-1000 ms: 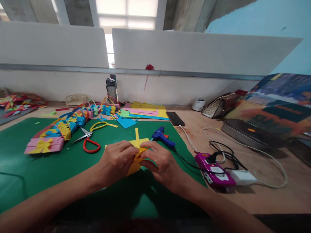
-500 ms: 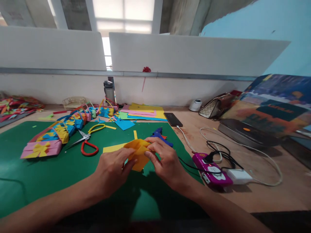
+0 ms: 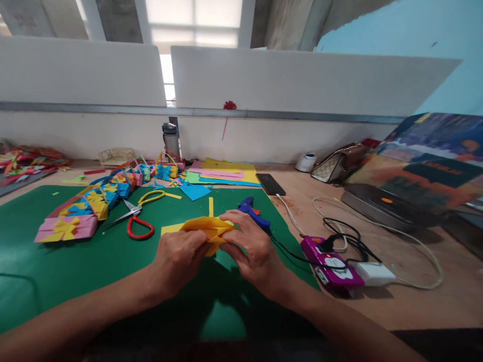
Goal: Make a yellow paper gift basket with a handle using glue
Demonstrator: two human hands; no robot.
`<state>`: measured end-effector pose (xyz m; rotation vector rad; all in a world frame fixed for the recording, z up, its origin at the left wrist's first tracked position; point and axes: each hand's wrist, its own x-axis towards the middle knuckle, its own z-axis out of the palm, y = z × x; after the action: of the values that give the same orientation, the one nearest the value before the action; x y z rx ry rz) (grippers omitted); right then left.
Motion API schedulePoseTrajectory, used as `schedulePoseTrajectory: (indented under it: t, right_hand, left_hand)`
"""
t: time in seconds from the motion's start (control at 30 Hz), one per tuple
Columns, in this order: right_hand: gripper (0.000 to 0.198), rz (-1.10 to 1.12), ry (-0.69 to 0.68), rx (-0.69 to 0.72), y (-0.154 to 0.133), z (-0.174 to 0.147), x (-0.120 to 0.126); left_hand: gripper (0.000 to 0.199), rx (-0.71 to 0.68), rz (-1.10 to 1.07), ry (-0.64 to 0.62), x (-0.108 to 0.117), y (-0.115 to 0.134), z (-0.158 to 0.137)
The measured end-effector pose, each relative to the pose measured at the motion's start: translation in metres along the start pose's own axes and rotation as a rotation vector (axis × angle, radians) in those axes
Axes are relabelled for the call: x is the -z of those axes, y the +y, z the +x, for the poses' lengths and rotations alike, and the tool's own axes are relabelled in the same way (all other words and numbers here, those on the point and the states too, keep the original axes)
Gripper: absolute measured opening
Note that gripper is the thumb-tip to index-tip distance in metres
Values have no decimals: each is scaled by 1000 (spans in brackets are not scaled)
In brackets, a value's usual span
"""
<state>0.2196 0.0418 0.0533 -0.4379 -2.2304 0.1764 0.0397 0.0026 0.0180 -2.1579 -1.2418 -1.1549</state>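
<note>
- The left hand (image 3: 179, 261) pinches the left side of a folded yellow paper piece (image 3: 206, 224), its thumb and fingers closed on it.
- The right hand (image 3: 256, 254) grips the same piece at its right end, index finger along the upper edge and thumb below.
- The piece sits between the two sets of fingertips, its upper layers spread apart; whether its underside touches the green mat (image 3: 124, 276) I cannot tell.
- A flat yellow sheet (image 3: 170, 229) lies just beyond the left fingers, partly hidden by them.
- Straight beyond the fingers, a narrow yellow strip (image 3: 211, 206) points away from them.
- A blue glue gun (image 3: 254, 213) lies just beyond the right fingers, near the knuckles.
- Scissors (image 3: 141, 232) with one red and one yellow handle lie open, left of the left fingers.
- Farther left of the fingers is a pink paper box (image 3: 81, 229) with a yellow bow.
- Well right of the right fingers rests a purple power strip (image 3: 311, 246).
</note>
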Motion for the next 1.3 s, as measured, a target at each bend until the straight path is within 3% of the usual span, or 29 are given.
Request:
schedulePoseTrajectory:
  t: [0.13,0.4,0.67,0.97,1.07,1.3]
  right_hand:
    - [11,43,-44,4,-2,1,-2]
    - [10,54,-1,17,2,-1,-5]
    - [16,4,-99,57,7,-2,-4]
    - [20,-18,-127,78,8,-4,-6]
    - [16,-17,-109,86,9,-4,-8]
    - [5,-79,50,59,13,-1,0]
  left_hand:
    - [22,-6,2,-3,-2,-3,-1]
    - [21,-41,-77,21,-3,-3,-1]
    - [15,-77,-115,56,-7,-8,-3]
    - [30,-239,-243,-80,1,-10,0]
    - [28,-236,-232,-124,3,-11,0]
    - [19,-200,-118,-57,5,-15,2]
